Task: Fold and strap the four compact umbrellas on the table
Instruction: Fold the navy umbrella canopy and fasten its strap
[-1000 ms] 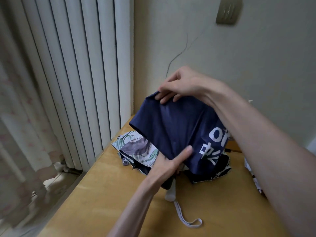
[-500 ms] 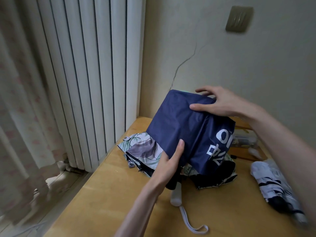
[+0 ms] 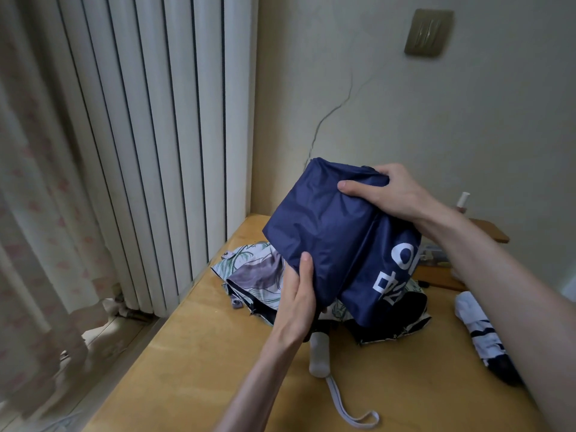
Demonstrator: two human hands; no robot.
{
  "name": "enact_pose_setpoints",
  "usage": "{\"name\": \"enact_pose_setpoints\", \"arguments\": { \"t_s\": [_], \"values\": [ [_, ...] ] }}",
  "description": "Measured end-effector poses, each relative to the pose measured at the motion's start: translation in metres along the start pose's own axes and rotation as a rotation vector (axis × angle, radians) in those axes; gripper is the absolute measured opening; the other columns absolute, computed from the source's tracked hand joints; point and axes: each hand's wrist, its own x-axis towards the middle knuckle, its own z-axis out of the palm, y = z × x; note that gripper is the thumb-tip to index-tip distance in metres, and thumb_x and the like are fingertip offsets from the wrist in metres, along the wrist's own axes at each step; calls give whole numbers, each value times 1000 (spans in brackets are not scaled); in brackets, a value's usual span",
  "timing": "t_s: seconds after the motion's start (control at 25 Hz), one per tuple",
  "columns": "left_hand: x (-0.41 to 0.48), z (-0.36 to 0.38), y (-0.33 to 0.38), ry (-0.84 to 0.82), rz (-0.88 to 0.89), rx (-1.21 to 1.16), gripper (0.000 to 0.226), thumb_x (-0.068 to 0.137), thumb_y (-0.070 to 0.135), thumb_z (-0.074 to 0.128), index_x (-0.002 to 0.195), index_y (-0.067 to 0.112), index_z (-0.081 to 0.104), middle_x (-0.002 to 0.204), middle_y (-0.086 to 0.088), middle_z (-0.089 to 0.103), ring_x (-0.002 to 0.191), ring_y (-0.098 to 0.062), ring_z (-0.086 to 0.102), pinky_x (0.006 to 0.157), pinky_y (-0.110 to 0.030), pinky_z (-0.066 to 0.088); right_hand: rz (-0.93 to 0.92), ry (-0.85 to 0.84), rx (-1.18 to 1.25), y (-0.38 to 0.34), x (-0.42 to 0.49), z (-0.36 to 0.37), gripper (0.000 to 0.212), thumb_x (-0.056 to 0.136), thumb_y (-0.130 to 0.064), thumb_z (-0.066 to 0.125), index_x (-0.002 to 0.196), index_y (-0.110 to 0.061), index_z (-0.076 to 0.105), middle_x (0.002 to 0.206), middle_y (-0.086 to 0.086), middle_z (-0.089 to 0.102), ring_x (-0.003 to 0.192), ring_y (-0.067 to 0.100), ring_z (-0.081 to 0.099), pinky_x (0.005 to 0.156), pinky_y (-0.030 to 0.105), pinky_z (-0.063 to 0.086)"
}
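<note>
A navy blue compact umbrella (image 3: 330, 232) with white lettering is held up above the wooden table (image 3: 199, 363), its canopy loose. My left hand (image 3: 297, 294) grips its lower edge, thumb on the cloth. My right hand (image 3: 386, 191) grips the top end, fingers curled over the fabric. Under it lies an unfolded leaf-print umbrella (image 3: 252, 269) with a white handle (image 3: 319, 357) and wrist loop (image 3: 352, 413). A black-edged canopy (image 3: 405, 319) lies behind it. A rolled white and black umbrella (image 3: 480, 335) lies at the right, partly behind my right forearm.
A white ribbed radiator (image 3: 162, 135) and a curtain (image 3: 34, 213) stand left of the table. The cracked wall with a switch plate (image 3: 428, 32) is behind. A wooden shelf (image 3: 486, 233) with small items sits at the back right.
My right hand slid from the umbrella's top left edge to its top right end and closed on the fabric. The view shifted left, bringing the white and black umbrella into sight.
</note>
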Motion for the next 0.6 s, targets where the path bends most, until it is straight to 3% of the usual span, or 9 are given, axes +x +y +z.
{"name": "enact_pose_setpoints", "arguments": {
  "t_s": [0.08, 0.16, 0.24, 0.32, 0.36, 0.44, 0.52, 0.6],
  "values": [
    [3, -5, 2, 37, -17, -18, 58, 112, 53, 37, 164, 35, 23, 166, 12, 36, 151, -14, 39, 125, -41, 33, -127, 20, 86, 4, -5, 4, 7, 87, -26, 86, 91, -22, 81, 86, -12, 80, 80, 1, 73, 76, 20, 55],
    [11, -10, -1, 33, -50, -14, 48, 114, 38, 40, 158, 40, 23, 156, 10, 45, 133, -4, 51, 115, -33, 39, -196, 63, 110, 7, -8, 3, 6, 88, -20, 85, 89, -22, 80, 80, -16, 78, 75, -3, 70, 70, 15, 52],
    [13, -12, -1, 121, -27, 91, 54, 112, 28, 48, 158, 38, 20, 145, 3, 57, 112, 10, 56, 102, -30, 45, -213, 108, 62, 9, -8, 0, 10, 87, -21, 86, 82, -24, 78, 75, -18, 76, 70, -3, 68, 66, 16, 51],
    [11, -13, 7, 366, 185, 313, 56, 109, 21, 52, 158, 31, 28, 149, 0, 50, 117, 18, 49, 93, -20, 42, -188, 160, -36, 8, -7, -3, 21, 84, -28, 88, 69, -23, 73, 65, -18, 71, 63, 0, 64, 64, 21, 49],
    [8, -11, 11, 399, 358, 368, 55, 107, 24, 54, 158, 31, 33, 152, 3, 44, 129, 15, 45, 97, -17, 40, -173, 193, -107, 8, -6, -3, 27, 81, -33, 87, 66, -20, 69, 61, -16, 67, 61, 4, 61, 62, 26, 47],
    [-1, -1, 15, 170, 544, 427, 66, 104, 44, 58, 162, 35, 28, 162, 12, 34, 147, -1, 38, 114, -23, 37, -133, 261, -247, 2, -7, -1, 33, 77, -40, 83, 63, -18, 63, 58, -9, 61, 63, 14, 58, 64, 33, 46],
    [-8, 11, 10, -63, 493, 542, 98, 94, 66, 66, 167, 43, 6, 168, 20, 22, 151, -5, 34, 117, -27, 37, -95, 299, -296, -6, -11, 4, 37, 75, -42, 79, 59, -17, 56, 55, -7, 54, 63, 19, 55, 63, 34, 44],
    [-11, 17, 2, -96, 426, 524, 114, 85, 67, 76, 165, 51, -2, 166, 29, 27, 148, 0, 39, 114, -22, 40, -59, 294, -298, -14, -15, 8, 40, 75, -42, 77, 59, -16, 53, 54, -7, 51, 63, 20, 54, 61, 34, 44]
  ]
}}
